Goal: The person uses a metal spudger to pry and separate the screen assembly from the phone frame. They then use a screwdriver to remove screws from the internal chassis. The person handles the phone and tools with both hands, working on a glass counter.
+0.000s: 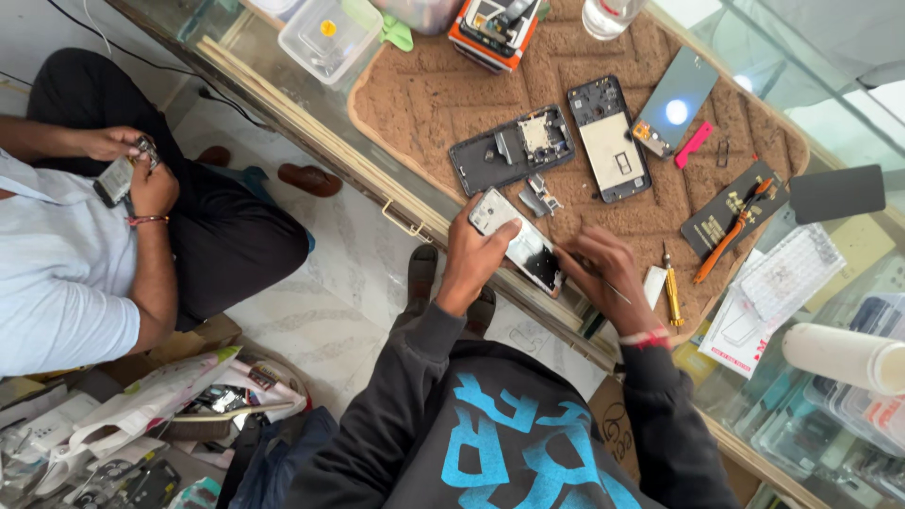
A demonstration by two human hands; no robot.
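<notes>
left hand (474,253) clamped round a small phone (517,247), tilted up off the brown mat (424,94) for access. right hand (608,283) pinching thin tweezers (592,276) at its lower end. opened phone frames (514,146) parked flat nearby, within reach.

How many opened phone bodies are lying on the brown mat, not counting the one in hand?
2: one dark frame lies left of centre, and another phone body lies beside it to the right. Small parts may be hidden under the hands.
</notes>
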